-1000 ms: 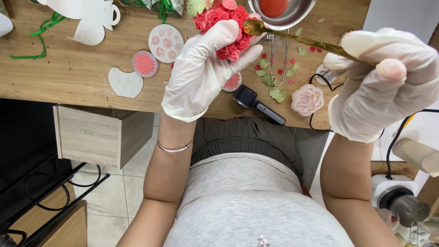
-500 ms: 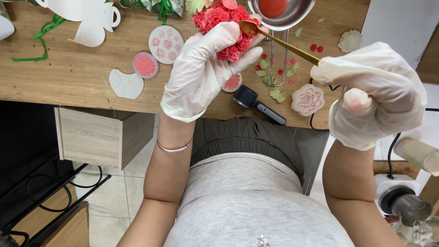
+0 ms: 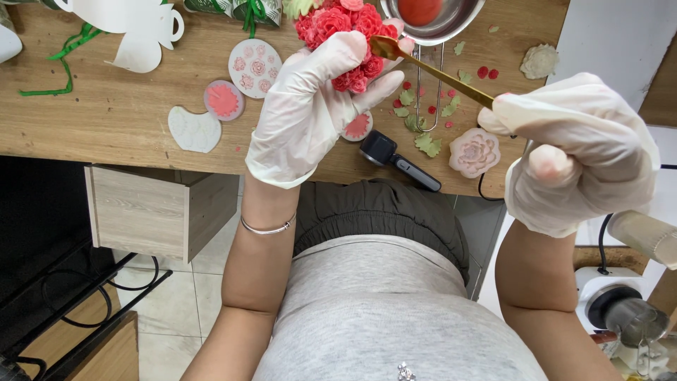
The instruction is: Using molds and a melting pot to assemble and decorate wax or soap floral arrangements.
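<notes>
My left hand [image 3: 314, 106], in a white glove, grips a cluster of small red roses [image 3: 338, 25] above the wooden table [image 3: 106, 113]. My right hand [image 3: 575, 152], also gloved, is closed around the handle of a long gold spoon [image 3: 430, 70]. The spoon's bowl rests against the red roses, next to my left fingertips. A metal bowl with red liquid [image 3: 430, 14] stands just behind the spoon.
Round pink flower moulds [image 3: 255, 67] and a white leaf mould [image 3: 194, 129] lie at the left. Green leaves and red dots [image 3: 430, 106] are scattered near a pink rose mould [image 3: 474, 152]. A black device [image 3: 395, 159] lies at the table edge. A drawer unit [image 3: 151, 212] hangs below.
My right hand has dropped lower and drawn back a little. The spoon's bowl has stayed at the red roses. My left hand has held still.
</notes>
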